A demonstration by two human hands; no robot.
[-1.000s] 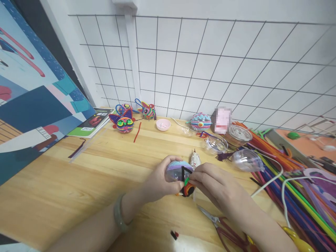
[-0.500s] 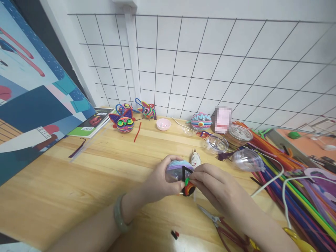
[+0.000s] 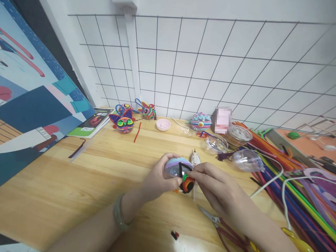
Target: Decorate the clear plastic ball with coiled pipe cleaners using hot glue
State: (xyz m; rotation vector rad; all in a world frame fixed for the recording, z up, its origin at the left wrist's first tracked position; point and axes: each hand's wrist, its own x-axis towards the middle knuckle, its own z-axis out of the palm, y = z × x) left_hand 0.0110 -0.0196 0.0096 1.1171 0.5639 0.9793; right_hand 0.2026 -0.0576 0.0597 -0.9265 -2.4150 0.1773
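My left hand [image 3: 160, 180] is closed round a clear plastic ball [image 3: 172, 171], thumb in front and fingers behind. Lilac and blue fuzzy strips cover the ball's top, and a black pipe cleaner [image 3: 180, 170] makes an angular outline on its side. Below that sits a round orange, red and black coil [image 3: 188, 183]. With thumb and fingertips, my right hand [image 3: 217, 185] pinches a short green pipe cleaner [image 3: 185, 177] at the coil's upper edge. Just behind the ball lies a white glue gun [image 3: 195, 159]. Red-handled scissors [image 3: 216, 220] rest partly under my right forearm.
Finished colourful ball figures [image 3: 125, 122] stand at the back left, near a pink dish [image 3: 163, 124]. A striped ball [image 3: 201, 121] and clear plastic shells [image 3: 246, 160] are at the back right. Pipe cleaners [image 3: 296, 196] and a white cable [image 3: 284, 189] spread along the right. Black and red scraps [image 3: 174, 235] lie in front.
The ball has turned slightly in my left hand, so the coil and black outline face me more. My right fingertips stay at the green piece, which now lies closer along the coil.
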